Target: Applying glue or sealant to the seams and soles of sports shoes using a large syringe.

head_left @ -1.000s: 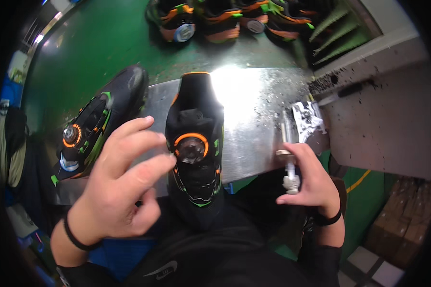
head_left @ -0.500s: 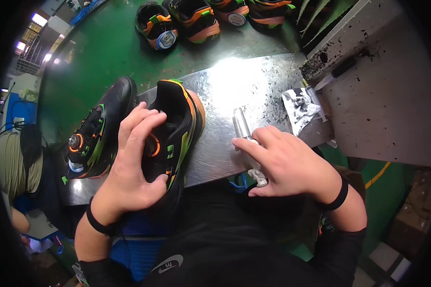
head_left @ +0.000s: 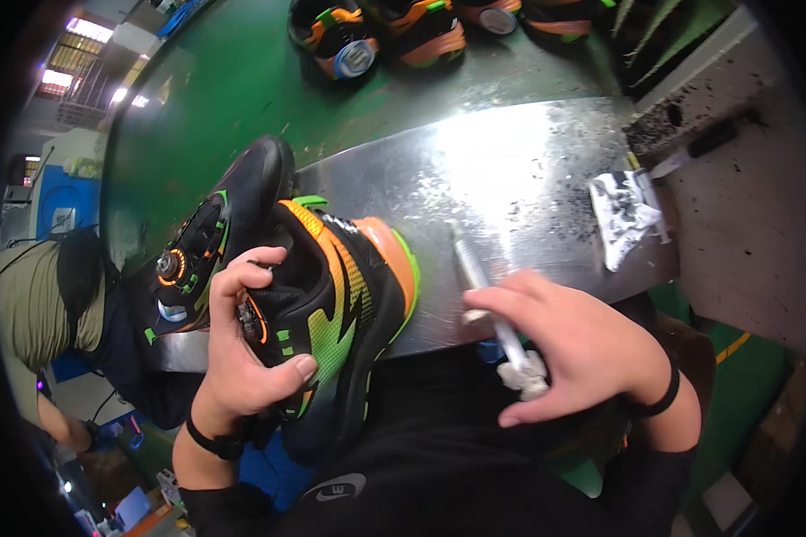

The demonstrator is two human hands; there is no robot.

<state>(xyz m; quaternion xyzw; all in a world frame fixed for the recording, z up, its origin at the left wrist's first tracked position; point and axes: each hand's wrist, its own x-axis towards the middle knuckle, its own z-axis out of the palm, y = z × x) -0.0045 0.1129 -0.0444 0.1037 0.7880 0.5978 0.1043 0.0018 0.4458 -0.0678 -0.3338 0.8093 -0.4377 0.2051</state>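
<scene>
My left hand grips a black sneaker with green and orange trim, thumb on its side and fingers over the collar and tongue area. This sneaker is tilted, so its side and orange heel show. Its mate, a second black sneaker with a dial on the tongue, lies just to the left. My right hand is closed around a slim, pale syringe-like tube with a white wad at its near end. The thin tip points away from me, above the metal plate and apart from the sneaker.
Several similar sneakers stand along the far edge of the green table. A black-smeared white cloth lies at the plate's right end, near a dark-handled knife by a grey board. Another person is at the left.
My left hand has tilted the sneaker, turning its side and heel into view. The tube in my right hand now shows more of its length. The whole view has shifted somewhat.
</scene>
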